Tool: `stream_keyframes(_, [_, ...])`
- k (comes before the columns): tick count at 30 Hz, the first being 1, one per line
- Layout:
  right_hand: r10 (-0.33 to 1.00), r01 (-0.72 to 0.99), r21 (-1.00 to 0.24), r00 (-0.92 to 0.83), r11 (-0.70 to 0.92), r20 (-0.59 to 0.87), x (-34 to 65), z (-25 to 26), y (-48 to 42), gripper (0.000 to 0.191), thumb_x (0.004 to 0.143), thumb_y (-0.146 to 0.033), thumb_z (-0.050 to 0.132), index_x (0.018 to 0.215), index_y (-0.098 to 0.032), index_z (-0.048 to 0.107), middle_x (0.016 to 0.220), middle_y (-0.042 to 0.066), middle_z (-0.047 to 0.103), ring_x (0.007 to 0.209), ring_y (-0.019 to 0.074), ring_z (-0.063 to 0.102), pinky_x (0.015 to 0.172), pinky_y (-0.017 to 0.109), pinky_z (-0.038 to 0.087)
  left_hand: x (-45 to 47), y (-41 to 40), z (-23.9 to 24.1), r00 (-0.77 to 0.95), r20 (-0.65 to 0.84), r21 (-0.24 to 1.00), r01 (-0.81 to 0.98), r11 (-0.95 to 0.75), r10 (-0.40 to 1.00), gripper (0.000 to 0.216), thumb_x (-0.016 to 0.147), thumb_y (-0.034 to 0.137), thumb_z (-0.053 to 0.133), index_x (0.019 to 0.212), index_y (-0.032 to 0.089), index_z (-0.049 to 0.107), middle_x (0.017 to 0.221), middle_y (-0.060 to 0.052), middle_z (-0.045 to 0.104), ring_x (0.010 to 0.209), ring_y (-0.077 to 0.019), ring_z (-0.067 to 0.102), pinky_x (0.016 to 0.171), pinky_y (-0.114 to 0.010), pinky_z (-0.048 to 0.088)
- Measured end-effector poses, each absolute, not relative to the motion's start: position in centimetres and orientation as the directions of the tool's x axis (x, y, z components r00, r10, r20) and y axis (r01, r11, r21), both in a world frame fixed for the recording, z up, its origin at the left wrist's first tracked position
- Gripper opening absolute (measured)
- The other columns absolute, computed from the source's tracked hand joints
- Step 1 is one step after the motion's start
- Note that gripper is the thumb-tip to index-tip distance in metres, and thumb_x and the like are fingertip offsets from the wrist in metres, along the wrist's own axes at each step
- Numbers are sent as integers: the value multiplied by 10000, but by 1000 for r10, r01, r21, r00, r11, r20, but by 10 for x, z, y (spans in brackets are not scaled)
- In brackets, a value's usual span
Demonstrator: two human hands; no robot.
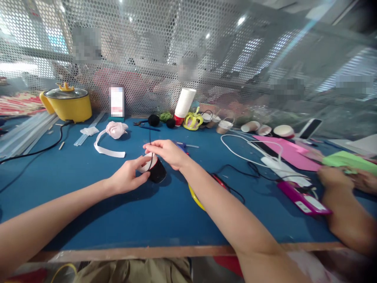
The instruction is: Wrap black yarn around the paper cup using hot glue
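My left hand (128, 175) grips a paper cup (153, 167) lying on its side, its lower part wrapped in black yarn. My right hand (167, 151) is just above the cup, fingers pinched on a black yarn strand (150, 138) that runs back toward two black yarn balls (153, 120). Both hands are over the middle of the blue table (88, 204).
A yellow pot (68, 103) stands at the back left beside glue sticks (26, 131). A pink ribbon rose (115, 129), a stack of cups (185, 104), a yellow crown (193, 121), cables, pink sheets (282, 153) and green sheets lie about. Another person's hands (335, 179) work at the right.
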State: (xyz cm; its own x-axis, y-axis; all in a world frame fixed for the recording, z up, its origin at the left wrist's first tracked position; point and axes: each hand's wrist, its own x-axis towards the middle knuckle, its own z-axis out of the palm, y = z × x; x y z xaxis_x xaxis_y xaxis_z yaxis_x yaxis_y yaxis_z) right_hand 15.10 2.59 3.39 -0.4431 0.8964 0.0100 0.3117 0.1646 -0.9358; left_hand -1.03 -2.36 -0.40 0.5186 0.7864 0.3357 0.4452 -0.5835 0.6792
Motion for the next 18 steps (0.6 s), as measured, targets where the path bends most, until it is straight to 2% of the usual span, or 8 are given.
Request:
stream_keyframes(3, [932, 269, -935, -337, 234, 136, 160, 37, 18, 231, 723, -374, 589, 717, -147, 635, 722, 19, 634, 664, 104, 544, 671, 239, 413, -11, -20, -7, 498, 300, 754, 399, -522, 814, 397, 779, 235, 458, 1156, 109, 467, 987, -74, 613, 834, -173, 559, 766, -276, 442])
stream_keyframes(6, [951, 309, -916, -249, 258, 184, 171, 39, 9, 250, 707, -404, 589, 711, -158, 630, 658, -3, 599, 592, 95, 504, 591, 229, 397, -12, -18, -10, 496, 280, 790, 368, -491, 822, 367, 789, 251, 454, 1124, 107, 490, 979, -76, 613, 847, -187, 556, 768, -285, 442])
stream_keyframes(10, [965, 377, -889, -144, 259, 220, 178, 34, 4, 254, 701, -411, 585, 664, -161, 603, 604, -17, 550, 535, 89, 445, 520, 222, 361, -11, -18, -9, 493, 275, 793, 369, -485, 825, 300, 784, 251, 457, 1043, 114, 519, 889, -49, 599, 785, -168, 540, 721, -264, 436])
stream_keyframes(15, [951, 470, -827, -121, 308, 285, 177, 26, 9, 261, 732, -405, 552, 639, -162, 574, 572, -21, 515, 528, 92, 413, 519, 226, 334, -10, -20, -6, 480, 255, 771, 423, -476, 840, 191, 781, 278, 449, 804, 113, 544, 689, 1, 507, 649, -129, 465, 618, -239, 398])
stream_keyframes(18, [941, 484, -809, -121, 335, 317, 175, 26, 11, 264, 741, -405, 540, 636, -165, 564, 565, -26, 498, 527, 93, 401, 524, 226, 329, -10, -20, -5, 489, 257, 765, 424, -485, 834, 197, 783, 277, 444, 810, 109, 544, 698, -1, 497, 652, -126, 449, 626, -244, 392])
